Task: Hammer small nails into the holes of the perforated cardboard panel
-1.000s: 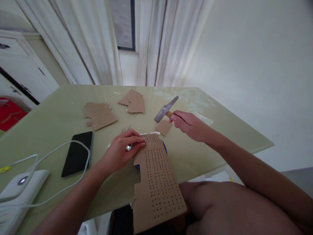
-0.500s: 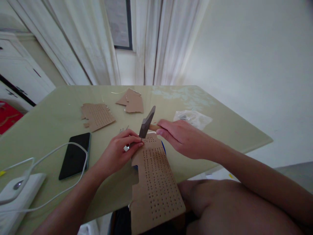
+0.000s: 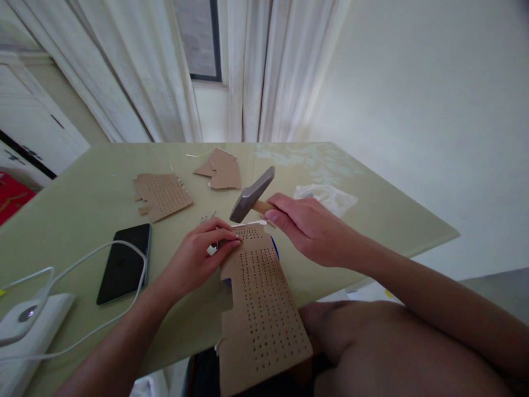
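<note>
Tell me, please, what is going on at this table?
The person's right hand holds a wooden-handled grey metal hammer in the air near the far end of a long brown cardboard sheet dotted with rows of holes. The left hand is at that end too, fingertips pinched around a small item too unclear to name. A black rectangular phone lies further left.

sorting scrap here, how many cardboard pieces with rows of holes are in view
2: one perforated cardboard sheet at the left hand, another perforated cardboard piece on the table beyond the smartphone. Others may be hidden.
</note>
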The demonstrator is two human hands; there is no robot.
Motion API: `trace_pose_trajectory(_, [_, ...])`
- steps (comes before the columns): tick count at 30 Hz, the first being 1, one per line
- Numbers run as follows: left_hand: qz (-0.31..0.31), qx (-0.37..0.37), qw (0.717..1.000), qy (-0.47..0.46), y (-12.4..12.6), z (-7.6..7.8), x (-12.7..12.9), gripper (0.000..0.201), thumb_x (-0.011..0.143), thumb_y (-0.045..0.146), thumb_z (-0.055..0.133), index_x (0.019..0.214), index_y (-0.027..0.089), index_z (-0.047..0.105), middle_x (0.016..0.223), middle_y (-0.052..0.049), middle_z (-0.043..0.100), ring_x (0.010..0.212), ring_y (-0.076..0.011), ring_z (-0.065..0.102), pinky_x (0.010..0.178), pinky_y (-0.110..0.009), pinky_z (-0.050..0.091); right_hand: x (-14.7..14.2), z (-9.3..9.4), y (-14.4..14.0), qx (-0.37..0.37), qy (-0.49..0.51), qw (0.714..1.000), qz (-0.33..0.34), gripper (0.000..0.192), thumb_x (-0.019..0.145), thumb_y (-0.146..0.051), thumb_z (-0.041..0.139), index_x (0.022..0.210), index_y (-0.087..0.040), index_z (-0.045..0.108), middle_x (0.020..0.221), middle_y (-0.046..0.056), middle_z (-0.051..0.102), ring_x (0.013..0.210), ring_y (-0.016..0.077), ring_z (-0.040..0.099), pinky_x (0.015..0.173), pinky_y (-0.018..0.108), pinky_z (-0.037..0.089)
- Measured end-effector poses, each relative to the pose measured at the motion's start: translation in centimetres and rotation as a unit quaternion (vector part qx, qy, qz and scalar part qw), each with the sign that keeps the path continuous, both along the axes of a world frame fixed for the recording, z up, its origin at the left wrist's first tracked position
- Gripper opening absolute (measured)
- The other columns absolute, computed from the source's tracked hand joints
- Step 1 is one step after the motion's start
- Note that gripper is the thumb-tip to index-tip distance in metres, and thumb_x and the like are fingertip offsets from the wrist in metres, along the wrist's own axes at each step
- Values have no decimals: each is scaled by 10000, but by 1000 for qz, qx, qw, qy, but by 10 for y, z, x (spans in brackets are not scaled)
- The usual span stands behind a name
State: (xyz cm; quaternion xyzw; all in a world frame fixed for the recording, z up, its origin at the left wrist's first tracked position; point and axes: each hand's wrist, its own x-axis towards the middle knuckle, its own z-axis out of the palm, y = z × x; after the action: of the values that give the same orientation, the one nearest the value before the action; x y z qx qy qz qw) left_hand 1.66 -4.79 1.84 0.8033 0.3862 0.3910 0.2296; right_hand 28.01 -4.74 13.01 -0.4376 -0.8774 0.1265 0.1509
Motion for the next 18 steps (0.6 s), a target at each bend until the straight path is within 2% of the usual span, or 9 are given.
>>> trace_pose_trajectory(3, [-2, -18, 1000, 0, -1, 0, 0, 187, 1041, 343, 684, 989, 241, 831, 1039, -68, 751, 904, -195, 712, 641, -255, 554, -1, -4, -1, -15, -19, 999, 29, 345, 1181, -429, 360, 1070, -215, 608, 887, 50, 706, 776, 212, 626, 730, 330, 360])
trace_pose_trajectory(6, [-9, -24, 1000, 1, 0, -1, -2, 183, 1046, 306, 663, 988, 241, 824, 1051, -58, 749, 900, -180, 708, 646, -244, 548, -4, -8, -2, -33, -88, 994, 49, 336, 1172, -406, 394, 1033, -210, 629, 918, 77, 726, 797, 228, 633, 735, 338, 359])
trace_pose_trajectory(9, [2, -19, 1000, 4, 0, -2, -4, 182, 1046, 340, 678, 1001, 239, 823, 1059, -55, 742, 899, -176, 707, 665, -253, 546, -3, -6, -3, -19, -31, 998, 42, 315, 1174, -400, 399, 1049, -212, 619, 897, 55, 705, 783, 212, 619, 732, 331, 353])
trace_pose_trajectory(13, [1, -21, 1000, 20, -1, 0, -5, 216, 977, 423, 787, 1122, 266, 820, 1128, -44, 727, 1005, -201, 712, 875, -327, 588, 3, 3, -3, 5, 64, 998, 13, 333, 1175, -436, 398, 1010, -220, 589, 771, -10, 604, 683, 169, 554, 698, 313, 332])
trace_pose_trajectory(15, [4, -30, 999, 32, -2, 2, -5, 323, 932, 462, 832, 1191, 272, 804, 1177, -48, 707, 1032, -213, 701, 912, -353, 589, 4, 2, -2, 8, 61, 998, 9, 330, 1175, -424, 402, 1013, -212, 596, 781, -8, 615, 686, 166, 554, 698, 311, 330])
trace_pose_trajectory(18, [18, -33, 998, 42, -2, 2, -5, 391, 911, 494, 843, 1213, 253, 784, 1192, -57, 679, 1004, -217, 684, 846, -347, 590, 1, -6, 0, -3, -14, 999, 29, 318, 1178, -384, 408, 1061, -190, 630, 881, 43, 704, 770, 191, 611, 722, 320, 339])
